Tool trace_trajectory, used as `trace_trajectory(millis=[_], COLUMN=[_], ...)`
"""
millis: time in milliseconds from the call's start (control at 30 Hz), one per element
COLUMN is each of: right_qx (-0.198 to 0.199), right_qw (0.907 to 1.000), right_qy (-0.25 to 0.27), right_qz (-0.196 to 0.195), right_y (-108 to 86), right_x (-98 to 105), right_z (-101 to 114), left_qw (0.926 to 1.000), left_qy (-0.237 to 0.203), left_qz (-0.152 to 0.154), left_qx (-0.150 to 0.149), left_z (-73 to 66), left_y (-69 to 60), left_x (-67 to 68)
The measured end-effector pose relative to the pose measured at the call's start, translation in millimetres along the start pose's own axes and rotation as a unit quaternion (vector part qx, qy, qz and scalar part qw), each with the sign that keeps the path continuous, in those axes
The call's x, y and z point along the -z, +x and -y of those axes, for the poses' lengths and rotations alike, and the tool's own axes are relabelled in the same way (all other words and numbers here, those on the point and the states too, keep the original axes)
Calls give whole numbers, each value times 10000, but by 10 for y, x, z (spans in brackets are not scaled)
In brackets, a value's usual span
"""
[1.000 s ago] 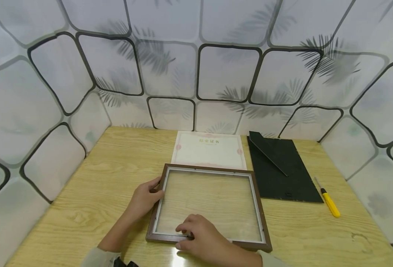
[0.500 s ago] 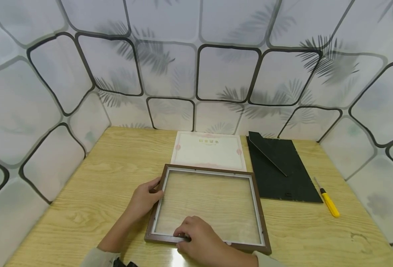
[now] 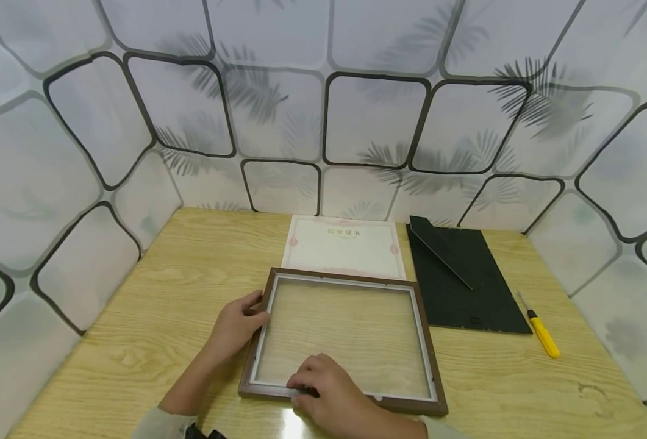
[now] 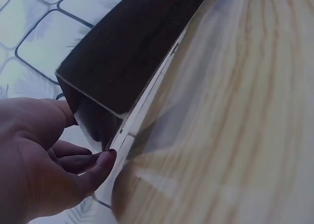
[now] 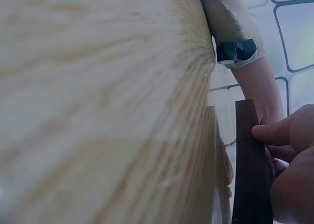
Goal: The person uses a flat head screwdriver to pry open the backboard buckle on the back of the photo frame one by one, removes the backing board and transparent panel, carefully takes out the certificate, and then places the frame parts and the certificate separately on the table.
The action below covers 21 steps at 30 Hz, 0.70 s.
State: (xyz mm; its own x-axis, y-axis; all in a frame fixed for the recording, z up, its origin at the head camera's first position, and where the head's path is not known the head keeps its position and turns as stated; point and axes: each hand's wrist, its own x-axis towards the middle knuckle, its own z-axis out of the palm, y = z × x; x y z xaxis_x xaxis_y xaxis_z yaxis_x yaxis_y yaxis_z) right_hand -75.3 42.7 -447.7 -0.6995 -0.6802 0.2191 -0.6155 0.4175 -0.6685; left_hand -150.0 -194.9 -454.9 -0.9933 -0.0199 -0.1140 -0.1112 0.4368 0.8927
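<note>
A brown picture frame (image 3: 411,405) with a pale inner lip lies back side up on the table, and wood grain shows through its clear pane (image 3: 345,335). My left hand (image 3: 238,326) holds the left rail, thumb on top; in the left wrist view the fingers and thumb (image 4: 100,172) pinch the dark rail (image 4: 122,52) from its outer side. At the near rail, my right hand (image 3: 334,393) curls its fingers over the inner lip, with the thumb against the outer side (image 5: 248,165). What lies under the right fingertips is hidden.
Behind the frame lies a white certificate sheet (image 3: 345,250). A black backing board (image 3: 460,308) with its stand leg (image 3: 438,247) rests at the right. Beyond it is a yellow-handled screwdriver (image 3: 544,335). Patterned cloth walls (image 3: 378,122) bound the table (image 3: 153,292).
My right fingers have lowered slightly and closed in on the near rail, drifting a little left. The left hand keeps its hold, and the frame has barely shifted.
</note>
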Motion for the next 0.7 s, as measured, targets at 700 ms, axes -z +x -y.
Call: trace_trajectory(millis=[700], right_qx=[-41], right_qw=[10000], right_qy=[34], right_qz=[60], right_y=[-12], right_x=[37], right_z=[-19], left_qw=[9866], left_qy=[-1481], left_qz=[475], left_qx=[493], left_z=[55], left_y=[36], left_x=[-6])
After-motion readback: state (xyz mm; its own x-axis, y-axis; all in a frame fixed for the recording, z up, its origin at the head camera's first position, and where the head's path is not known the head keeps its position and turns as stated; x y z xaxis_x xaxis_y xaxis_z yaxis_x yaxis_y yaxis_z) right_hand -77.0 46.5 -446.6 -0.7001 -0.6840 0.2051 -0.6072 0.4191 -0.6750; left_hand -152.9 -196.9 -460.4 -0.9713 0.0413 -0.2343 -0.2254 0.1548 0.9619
